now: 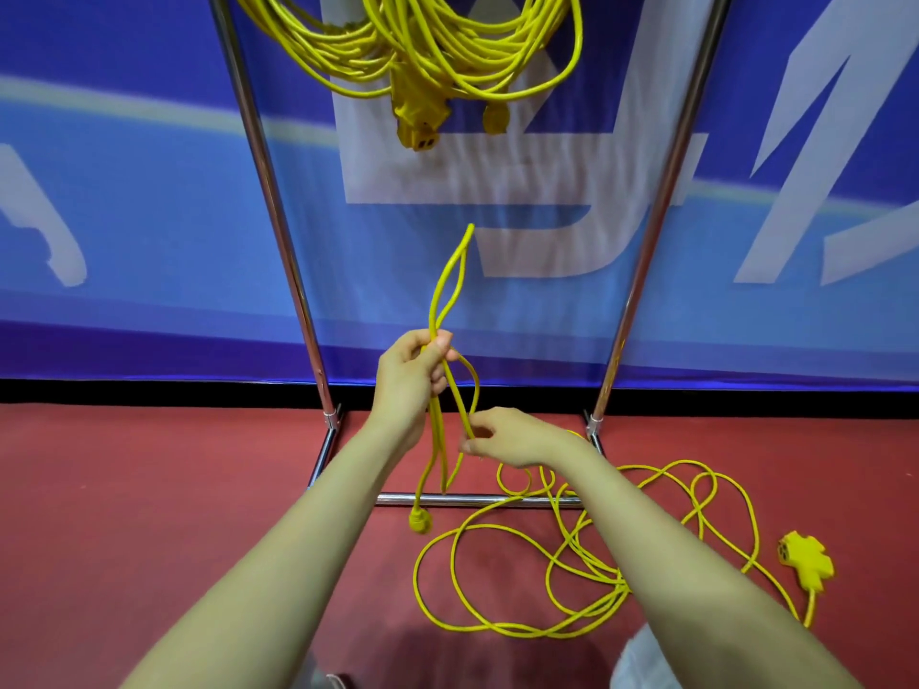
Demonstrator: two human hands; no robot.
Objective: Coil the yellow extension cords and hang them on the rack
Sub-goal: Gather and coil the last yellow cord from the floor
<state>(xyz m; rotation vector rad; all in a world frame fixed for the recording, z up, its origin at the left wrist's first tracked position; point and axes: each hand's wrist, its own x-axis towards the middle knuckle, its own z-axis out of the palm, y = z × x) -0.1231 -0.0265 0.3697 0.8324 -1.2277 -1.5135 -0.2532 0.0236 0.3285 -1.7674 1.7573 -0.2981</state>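
Yellow cord (432, 310) in our hands now. Left hand (413, 370) fisted round bunch of strands, thumb on top. Narrow loop (469, 233) pokes up above fist; plug (419, 522) dangles below, near rack's base bar. Right hand (507, 437) just below and right, thumb and fingertips pinching single strand. Rest of cord sprawls in loose loops on red floor (149, 489) to our right, socket block (808, 559) at far end. Rack (280, 226) ahead, coils (437, 52) hung up top, blue banner (124, 216) behind.

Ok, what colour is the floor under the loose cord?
Dark red; the floor shows best in the head view, beneath the yellow cord.
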